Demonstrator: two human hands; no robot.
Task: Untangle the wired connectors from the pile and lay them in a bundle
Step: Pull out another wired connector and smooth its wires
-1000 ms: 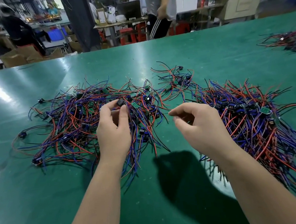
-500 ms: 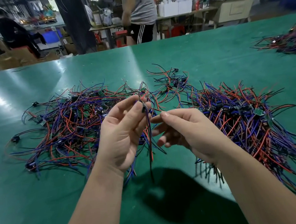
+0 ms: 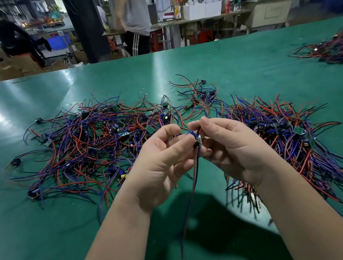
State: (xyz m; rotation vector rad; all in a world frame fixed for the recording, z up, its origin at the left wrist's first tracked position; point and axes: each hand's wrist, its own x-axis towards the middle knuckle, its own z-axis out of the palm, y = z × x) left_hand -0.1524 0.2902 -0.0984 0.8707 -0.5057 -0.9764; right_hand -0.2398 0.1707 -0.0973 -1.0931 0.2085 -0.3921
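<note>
A tangled pile [image 3: 95, 142] of red, blue and black wired connectors spreads over the green table [image 3: 223, 69] at left centre. To the right lies a laid-out bundle [image 3: 298, 137] of the same connectors, wires fanning toward the near right. Between them, raised above the table, my left hand [image 3: 161, 164] and my right hand [image 3: 231, 146] both pinch one wired connector [image 3: 197, 143]. Its small board sits between the fingertips and its blue and red wires hang straight down to about mid-forearm.
Another heap of wires [image 3: 337, 48] lies at the table's far right edge. Beyond the far edge a person in a grey shirt [image 3: 133, 17] stands among workbenches, boxes and red stools. The near part of the table lies in my shadow.
My left hand pulled one connector out of the pile and lifted it. My right hand came across from the right and now pinches the same connector; both hands meet at centre.
</note>
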